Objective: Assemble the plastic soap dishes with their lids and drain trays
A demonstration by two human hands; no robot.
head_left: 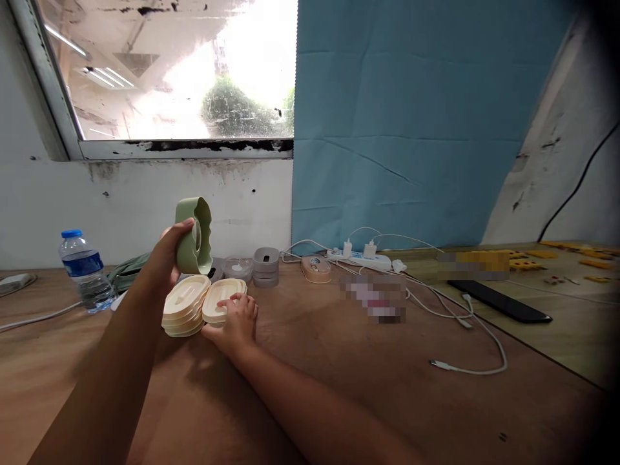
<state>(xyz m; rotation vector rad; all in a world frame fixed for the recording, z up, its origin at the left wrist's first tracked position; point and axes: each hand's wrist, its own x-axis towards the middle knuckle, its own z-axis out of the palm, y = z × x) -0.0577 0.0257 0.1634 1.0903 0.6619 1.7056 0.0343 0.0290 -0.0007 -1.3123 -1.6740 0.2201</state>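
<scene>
My left hand (168, 255) is closed around a pale green plastic shell (185, 242) with a wavy edge, raised above the table with its hollow side facing right. Below it stands a stack of cream plastic lids (183, 303). A second, lower pile has a cream plastic lid (220, 294) on top, beside the first. On this one my right hand (239, 323) has its fingers bent over the upper face and its thumb at the near edge. The hand partly covers the lid, and what lies under its fingers is hidden.
A water bottle (86, 274) stands at the left. Behind the lids are grey plastic pieces (266, 265) and a round tape roll (316, 268). White cables (484, 371) run from a power strip (361, 259). A black flat object (501, 302) and yellow pieces (527, 265) lie at the right.
</scene>
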